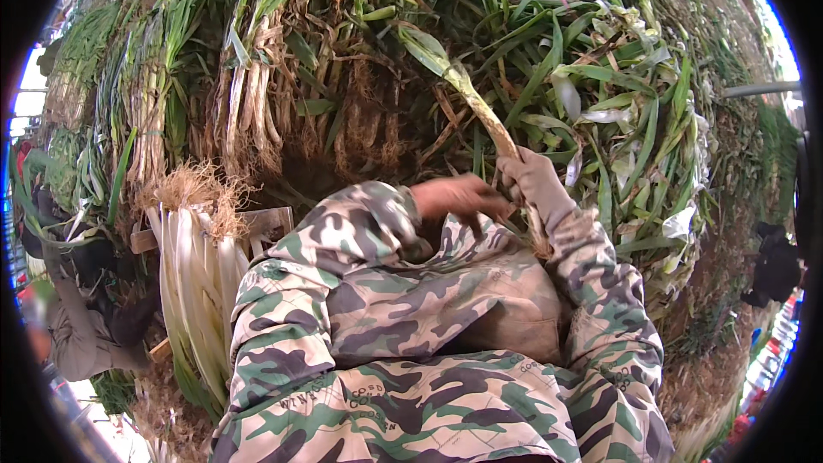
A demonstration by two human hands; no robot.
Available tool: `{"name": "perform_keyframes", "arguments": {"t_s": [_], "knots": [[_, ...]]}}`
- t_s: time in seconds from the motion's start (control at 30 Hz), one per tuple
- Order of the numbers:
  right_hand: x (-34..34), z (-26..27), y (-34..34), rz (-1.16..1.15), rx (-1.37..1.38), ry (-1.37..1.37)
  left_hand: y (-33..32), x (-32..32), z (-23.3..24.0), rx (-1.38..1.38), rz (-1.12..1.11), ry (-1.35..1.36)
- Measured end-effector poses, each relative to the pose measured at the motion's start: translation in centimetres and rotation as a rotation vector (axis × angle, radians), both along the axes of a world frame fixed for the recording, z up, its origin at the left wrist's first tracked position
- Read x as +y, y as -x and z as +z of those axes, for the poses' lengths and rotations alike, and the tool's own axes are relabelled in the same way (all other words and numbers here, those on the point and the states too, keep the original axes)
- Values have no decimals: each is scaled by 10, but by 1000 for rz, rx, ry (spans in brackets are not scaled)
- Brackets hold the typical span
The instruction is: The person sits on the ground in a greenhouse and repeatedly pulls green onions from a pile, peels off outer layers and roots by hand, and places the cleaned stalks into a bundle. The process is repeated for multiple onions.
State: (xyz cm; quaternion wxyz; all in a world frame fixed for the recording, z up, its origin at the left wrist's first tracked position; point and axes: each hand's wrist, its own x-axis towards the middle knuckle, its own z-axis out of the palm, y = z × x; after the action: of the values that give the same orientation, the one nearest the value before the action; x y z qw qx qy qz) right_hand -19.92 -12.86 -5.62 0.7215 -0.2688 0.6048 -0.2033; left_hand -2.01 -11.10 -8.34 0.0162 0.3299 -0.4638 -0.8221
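Note:
My right hand (537, 181), which looks gloved, grips a long green onion (485, 117) around its lower stem. The onion slants up and left to a broad green leaf, and its root end hangs beside my right wrist. My left hand (460, 198) is bare and motion-blurred. It reaches across my chest, with its fingers close to the onion's lower stem; whether they touch or hold it I cannot tell. Both sleeves are camouflage cloth, and an apron-like fold of the same cloth (437, 308) spreads across my lap.
Peeled white onions (199, 276) lean roots-up by a wooden board (267, 222) at left. Unpeeled onions with dry roots (257, 96) lie ahead. Stripped leaves (598, 116) heap at right. Another person's grey sleeve (83, 341) shows at far left; a dark object (771, 263) sits far right.

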Motion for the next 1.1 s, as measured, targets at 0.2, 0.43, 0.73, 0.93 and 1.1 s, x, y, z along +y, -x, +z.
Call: {"name": "perform_keyframes", "arguments": {"t_s": [0.2,0.43,0.73,0.93,1.1], "knots": [[78,78,27,-11,210,265,-46,-56,-9,243,885,-110],[175,124,46,74,247,736,1,-24,83,417,1009,-222],[103,128,22,-140,-434,671,21,16,128,336,1290,104],[49,111,-56,-167,73,1121,17,26,98,307,1689,233],[78,82,-73,-221,-14,1046,-8,26,80,152,1858,8]]}}
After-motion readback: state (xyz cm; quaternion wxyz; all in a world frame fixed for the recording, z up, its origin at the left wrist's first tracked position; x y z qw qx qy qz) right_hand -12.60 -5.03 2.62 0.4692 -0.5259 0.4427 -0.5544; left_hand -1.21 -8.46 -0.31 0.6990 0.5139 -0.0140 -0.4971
